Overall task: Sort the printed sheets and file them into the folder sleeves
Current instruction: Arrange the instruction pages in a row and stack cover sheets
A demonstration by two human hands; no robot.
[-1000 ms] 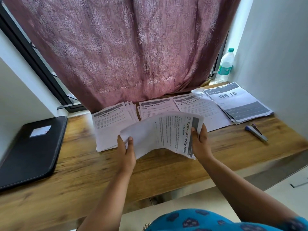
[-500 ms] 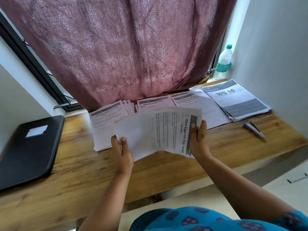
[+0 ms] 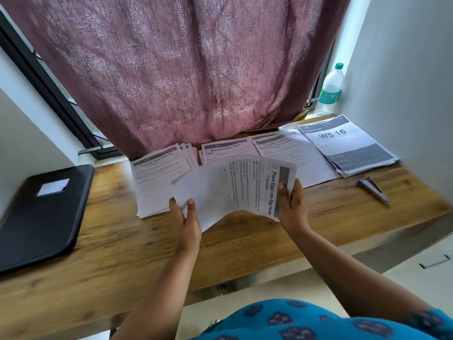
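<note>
A thin bundle of printed sheets [image 3: 230,190], its top page headed "Place Eggs into Egg Holder", is held sideways above the wooden desk [image 3: 122,246]. My left hand [image 3: 187,222] pinches its blank left end; my right hand [image 3: 291,204] grips the headed right end. Behind lie several stacks: "Bedside Table Cleaning" [image 3: 157,175], "Wipe the Coffee Table Clean" [image 3: 225,150], "Charging Small Items" [image 3: 294,153] and "WS 16" [image 3: 345,146]. The black folder [image 3: 41,214] lies closed at the desk's left end.
A blue stapler [image 3: 372,188] lies right of the stacks. A plastic water bottle [image 3: 329,89] stands in the back right corner. A mauve curtain [image 3: 196,69] hangs behind the desk. White walls close in both sides.
The held bundle has flattened and risen slightly, drifting toward the back stacks. Both hands keep their hold on its ends.
</note>
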